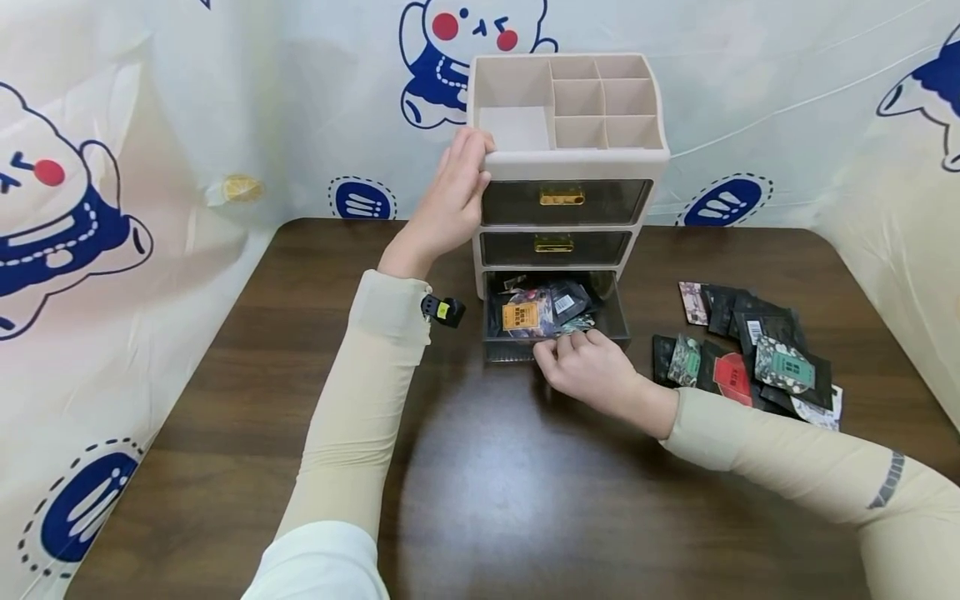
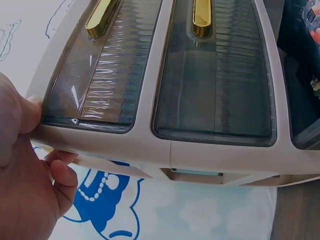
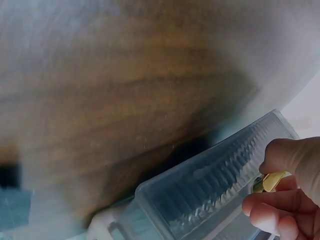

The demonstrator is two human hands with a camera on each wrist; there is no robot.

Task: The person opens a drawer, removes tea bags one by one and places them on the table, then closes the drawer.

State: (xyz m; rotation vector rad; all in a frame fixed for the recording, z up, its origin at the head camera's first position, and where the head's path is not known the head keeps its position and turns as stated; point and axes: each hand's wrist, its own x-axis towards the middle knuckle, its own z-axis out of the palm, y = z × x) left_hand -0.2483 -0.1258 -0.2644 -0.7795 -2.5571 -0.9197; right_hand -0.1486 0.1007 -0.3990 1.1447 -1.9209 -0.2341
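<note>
L. hand: I see the left hand (image 1: 447,196) gripping the upper left corner of the pale beige plastic drawer cabinet (image 1: 573,158), thumb at the front, fingers curled round behind.
R. hand: right hand (image 1: 592,371), at the cabinet's lower front, pinches the shiny gold handle (image 3: 273,182) betw. thumb & fingers.
Btm drawer: smoked see-through plastic bottom drawer (image 1: 510,352), pulled out fwd of the cabinet.
Drawer contents: flat sachets, incl. a patterned sachet w/ orange label (image 1: 521,316) and, just to its right, a black sachet w/ white barcode patch (image 1: 567,302).
Upper drawers: smoked top drawer (image 1: 517,204) & smoked middle drawer (image 1: 517,247), both pushed in, gold handles too.
Cabinet top: one lg. compartment left, six sm. right.
Sachet pile: overlapping heap of mostly black flat sachets (image 1: 765,325), right of the cabinet, incl. a dark floral sachet w/ green label (image 1: 787,367).
Table: dark brown wood-grain table (image 1: 487,500), under the cabinet.
Backdrop: white cloth w/ blue cartoon prints (image 1: 337,100), behind the cabinet.
</note>
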